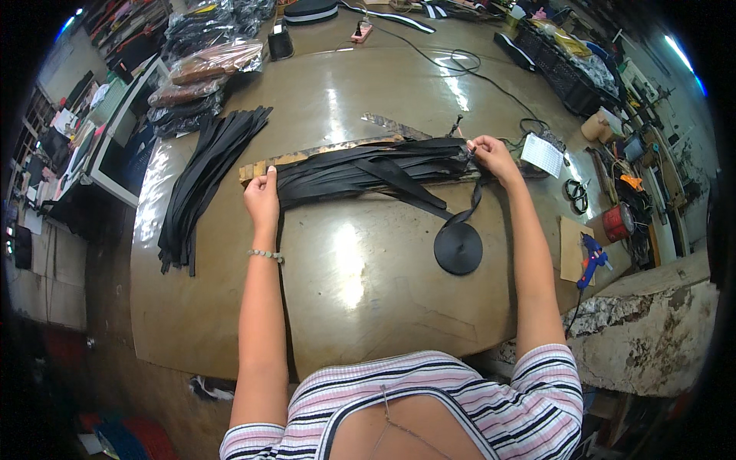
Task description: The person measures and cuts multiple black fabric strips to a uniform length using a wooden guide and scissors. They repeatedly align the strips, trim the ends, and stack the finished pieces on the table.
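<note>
A long pile of cut black webbing straps [360, 172] lies across the table, along a worn wooden board [307, 156]. My left hand [263, 201] is closed at the board's left end, its thumb and finger pinching a black strap there. At the pile's right end my right hand [494, 159] pinches the strap beside a small dark upright fixture; the fingers partly hide the grip. From near the right hand a twisted length of webbing runs down to a flat black webbing roll [458, 249]. Another bundle of black straps [211, 184] lies to the left.
A blue glue gun [592, 261] rests on cardboard [572, 241] at the right, near black-handled scissors [576, 196] and a white paper [542, 156]. Plastic-wrapped packages [211, 65] are stacked at the back left. A black cable [498, 90] crosses the far table to a power strip [361, 31].
</note>
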Tool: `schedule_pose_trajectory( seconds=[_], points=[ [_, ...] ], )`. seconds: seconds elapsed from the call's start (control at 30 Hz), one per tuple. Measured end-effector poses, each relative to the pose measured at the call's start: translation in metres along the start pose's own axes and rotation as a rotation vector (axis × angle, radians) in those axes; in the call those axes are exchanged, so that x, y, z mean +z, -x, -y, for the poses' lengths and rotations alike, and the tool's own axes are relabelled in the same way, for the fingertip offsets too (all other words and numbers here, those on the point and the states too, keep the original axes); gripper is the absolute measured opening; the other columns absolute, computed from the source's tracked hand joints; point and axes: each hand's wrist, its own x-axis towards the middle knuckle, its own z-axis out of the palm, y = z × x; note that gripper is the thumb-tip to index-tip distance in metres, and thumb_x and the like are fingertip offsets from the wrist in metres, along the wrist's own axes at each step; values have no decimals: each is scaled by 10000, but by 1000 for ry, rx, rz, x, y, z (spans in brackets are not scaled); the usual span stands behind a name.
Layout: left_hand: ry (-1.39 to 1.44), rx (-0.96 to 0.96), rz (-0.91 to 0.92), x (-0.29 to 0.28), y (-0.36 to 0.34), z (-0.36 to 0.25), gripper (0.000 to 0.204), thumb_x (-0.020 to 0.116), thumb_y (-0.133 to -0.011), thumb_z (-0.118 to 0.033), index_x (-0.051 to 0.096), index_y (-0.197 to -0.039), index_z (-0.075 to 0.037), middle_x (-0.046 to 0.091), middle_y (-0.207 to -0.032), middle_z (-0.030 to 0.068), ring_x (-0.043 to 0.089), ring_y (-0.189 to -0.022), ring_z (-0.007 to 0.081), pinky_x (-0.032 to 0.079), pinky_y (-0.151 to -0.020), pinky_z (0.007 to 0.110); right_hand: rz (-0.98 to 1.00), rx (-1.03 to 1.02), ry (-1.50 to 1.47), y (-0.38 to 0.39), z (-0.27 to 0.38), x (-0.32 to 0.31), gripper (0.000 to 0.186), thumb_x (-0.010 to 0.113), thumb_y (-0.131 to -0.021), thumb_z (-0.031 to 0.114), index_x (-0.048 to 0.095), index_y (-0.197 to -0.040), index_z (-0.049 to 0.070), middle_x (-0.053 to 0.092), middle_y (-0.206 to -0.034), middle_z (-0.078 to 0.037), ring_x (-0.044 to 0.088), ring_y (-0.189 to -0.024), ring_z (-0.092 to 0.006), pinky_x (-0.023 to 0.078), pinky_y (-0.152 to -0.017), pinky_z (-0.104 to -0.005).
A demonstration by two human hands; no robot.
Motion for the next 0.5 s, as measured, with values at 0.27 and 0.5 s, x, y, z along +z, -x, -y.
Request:
schedule_pose_trajectory(
  seconds=[0.27,0.5],
  points=[
    [69,-22,23,1,-3,9,344,638,-862,-289,598,-682,1,517,-579,-25,407,-537,40,343,-493,232,-127,-145,723,16,28,-10,222,666,-802,184,560,-737,0,564,-628,-73,525,-568,-178,411,-551,-306],
    [75,14,53,-6,3,16,289,620,-845,-214,555,-673,9,521,-569,-3,408,-527,55,353,-492,249,66,-480,265,33,176,141,291,665,-818,299,645,-834,10,642,-746,-87,596,-711,-148,475,-641,-297]
  ],
)
